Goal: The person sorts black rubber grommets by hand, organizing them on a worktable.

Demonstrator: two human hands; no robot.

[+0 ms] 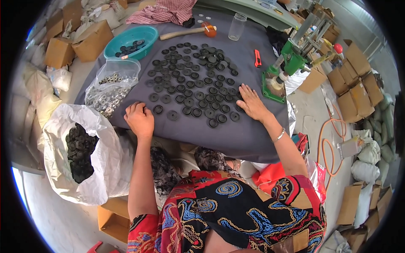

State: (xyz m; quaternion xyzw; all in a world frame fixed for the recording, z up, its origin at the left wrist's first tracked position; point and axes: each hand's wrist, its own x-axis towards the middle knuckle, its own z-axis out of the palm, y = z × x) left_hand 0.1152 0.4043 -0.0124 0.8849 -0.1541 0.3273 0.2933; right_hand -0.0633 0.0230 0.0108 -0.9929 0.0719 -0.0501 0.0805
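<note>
Many round black rubber-looking discs (188, 102) with raised rims lie spread over the dark cloth-covered table (253, 139), some piled toward the far side. My left hand (140, 120) rests at the table's near left edge with its fingers curled in; whatever may be inside them is hidden. Beside it sits a clear plastic bag (113, 90) of small metal rings. My right hand (253, 103) lies flat, fingers stretched out, against the right margin of the discs. One disc (239, 108) is partly under its edge.
Around the discs stand a teal basin (149, 36), a hammer (181, 33), a glass jar (237, 27), a red cutter (257, 58) and a green hand press (291, 63). A white sack (55, 139) of black pieces stands left of the table. Cardboard boxes (358, 92) stand at right.
</note>
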